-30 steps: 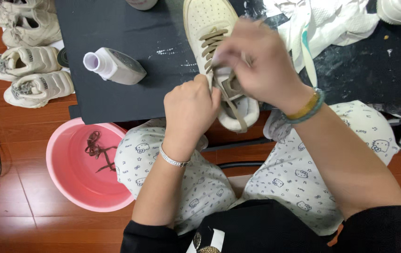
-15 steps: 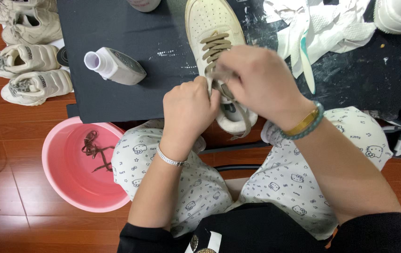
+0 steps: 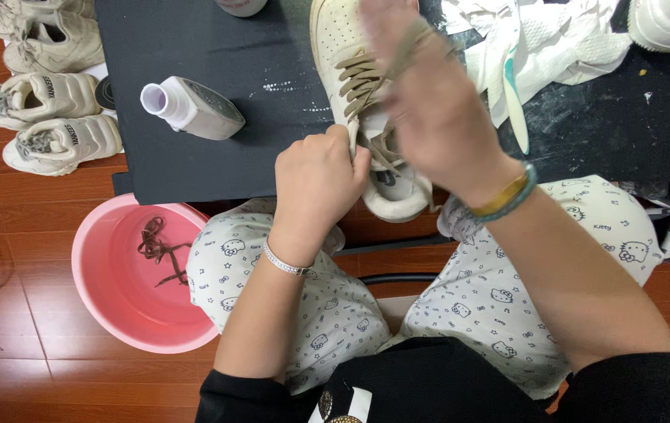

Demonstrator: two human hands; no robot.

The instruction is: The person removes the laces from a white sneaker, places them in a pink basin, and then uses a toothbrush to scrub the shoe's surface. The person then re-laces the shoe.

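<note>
Left hand (image 3: 315, 184) fingers clamped on the cream leather sneaker (image 3: 350, 94) collar; right hand (image 3: 429, 102) fingers pinching the tan flat lace (image 3: 362, 82), blurred. Best pulled straight, sneaker pinned to black counter (image 3: 217, 157).

A black table (image 3: 272, 149) carries a cream sneaker (image 3: 343, 47), tipped white bottle (image 3: 194, 107), toothbrush (image 3: 513, 86) and white cloths (image 3: 577, 39).

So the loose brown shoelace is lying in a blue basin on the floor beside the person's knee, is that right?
Not quite. The basin is pink, not blue, as the head view shows. The rest holds: a loose brown shoelace lies inside it, on the floor beside the person's knee.
</note>
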